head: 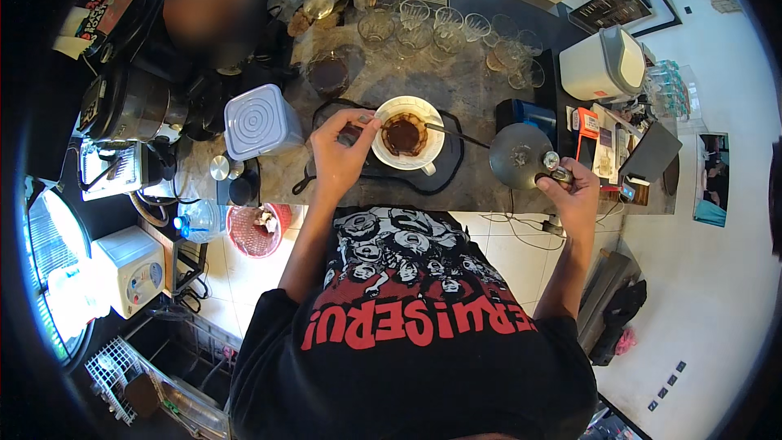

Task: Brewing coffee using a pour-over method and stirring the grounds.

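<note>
A white coffee dripper (435,150) with a small side handle holds a paper filter and wet dark coffee grounds (402,135). My right hand (571,186) grips the handle of a dark gooseneck kettle (519,156). Its thin spout reaches left, with the tip over the dripper's right rim. My left hand (343,150) is at the dripper's left rim, thumb and forefinger close together; whether something small is pinched there is unclear. Under the dripper lies a dark, black-edged mat or scale (449,171), partly covered.
Several clear glasses (449,40) and a carafe of dark liquid (328,73) stand farther back. A lidded plastic container (259,121) is left of my hand. Right are a blue box (526,113) and a white lidded bin (602,64). Another person (214,12) is at upper left. Cables (519,226) hang below the counter.
</note>
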`<move>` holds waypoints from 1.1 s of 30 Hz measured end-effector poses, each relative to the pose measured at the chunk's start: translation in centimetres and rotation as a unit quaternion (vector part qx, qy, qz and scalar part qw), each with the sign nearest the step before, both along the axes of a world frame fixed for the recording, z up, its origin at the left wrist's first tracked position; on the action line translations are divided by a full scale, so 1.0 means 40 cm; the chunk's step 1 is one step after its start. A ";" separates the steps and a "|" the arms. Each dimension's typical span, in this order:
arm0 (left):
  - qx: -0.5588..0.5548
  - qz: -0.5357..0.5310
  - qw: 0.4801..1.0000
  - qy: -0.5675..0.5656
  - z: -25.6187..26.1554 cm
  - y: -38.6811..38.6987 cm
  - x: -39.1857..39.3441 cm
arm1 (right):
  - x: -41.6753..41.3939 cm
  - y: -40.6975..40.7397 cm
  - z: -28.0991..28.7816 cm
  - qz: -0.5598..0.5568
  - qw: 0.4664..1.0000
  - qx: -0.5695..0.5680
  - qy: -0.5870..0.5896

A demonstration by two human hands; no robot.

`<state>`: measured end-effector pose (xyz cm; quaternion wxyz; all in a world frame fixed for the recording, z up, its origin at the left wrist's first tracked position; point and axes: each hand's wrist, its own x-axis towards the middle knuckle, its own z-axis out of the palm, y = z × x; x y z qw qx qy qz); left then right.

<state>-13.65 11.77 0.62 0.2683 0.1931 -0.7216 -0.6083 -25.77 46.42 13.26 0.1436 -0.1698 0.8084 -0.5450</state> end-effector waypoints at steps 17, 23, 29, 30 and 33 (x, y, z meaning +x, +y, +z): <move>-0.001 -0.024 1.000 0.016 0.008 -0.019 0.001 | 0.013 -0.034 0.107 0.011 0.985 0.164 0.048; -0.020 -0.031 0.999 0.035 0.010 -0.015 0.001 | 0.013 -0.071 0.104 0.012 0.989 0.148 0.030; -0.001 -0.031 0.999 0.022 0.009 -0.014 0.006 | 0.013 -0.093 0.102 -0.015 0.983 0.169 0.065; -0.007 -0.030 0.999 0.025 0.007 -0.014 0.005 | 0.013 -0.093 0.103 -0.016 0.983 0.168 0.066; -0.014 -0.028 0.999 0.030 0.009 -0.015 0.004 | 0.011 -0.080 0.101 -0.034 0.987 0.150 0.049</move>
